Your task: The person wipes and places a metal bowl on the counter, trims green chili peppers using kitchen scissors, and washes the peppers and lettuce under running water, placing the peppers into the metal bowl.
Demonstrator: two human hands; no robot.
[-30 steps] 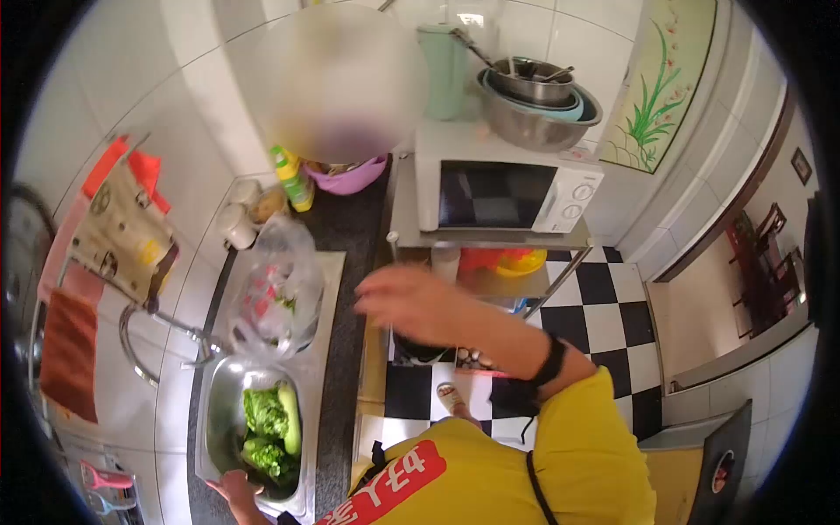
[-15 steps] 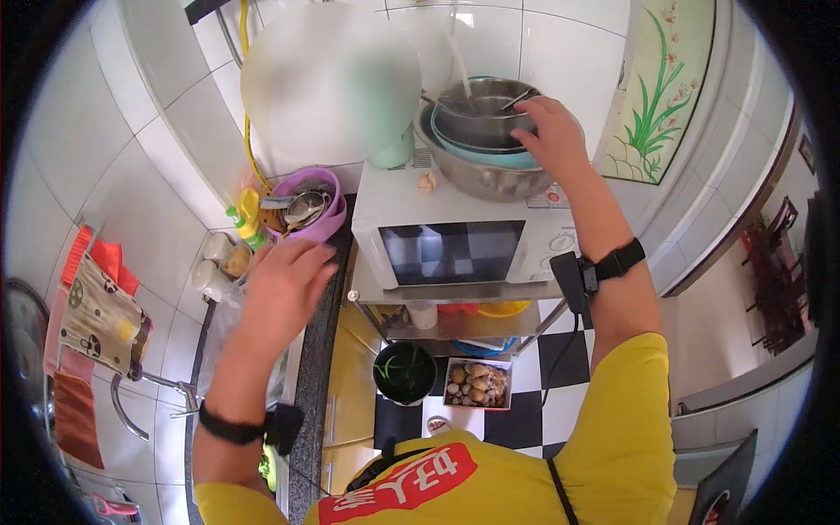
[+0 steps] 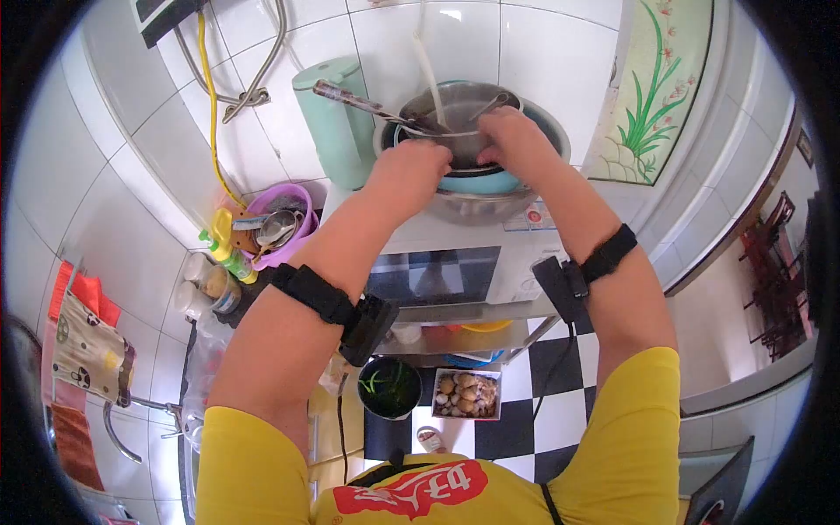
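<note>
On the microwave [image 3: 437, 273] stands a nested stack: a large steel basin [image 3: 477, 208], a light-blue bowl [image 3: 479, 183] and a smaller steel bowl [image 3: 455, 94] on top. The top bowl holds utensils, including a long one with a dark patterned handle [image 3: 346, 96] leaning out to the left. My left hand [image 3: 413, 175] is closed at the bowl's near left rim. My right hand [image 3: 518, 144] is closed on the right rim, with its thumb toward me. Parts of both hands' fingertips are hidden by the hands themselves.
A green kettle [image 3: 335, 131] stands left of the stack. Further left are a purple basin [image 3: 306, 223] with strainers and a green-capped bottle [image 3: 229, 256]. Below sit a dark bucket [image 3: 389, 407] with green vegetables and a box of potato-like produce [image 3: 466, 394].
My left hand has moved up and right, from above the counter to the bowl stack. My right hand has closed on the top bowl's rim. The view has shifted slightly.
</note>
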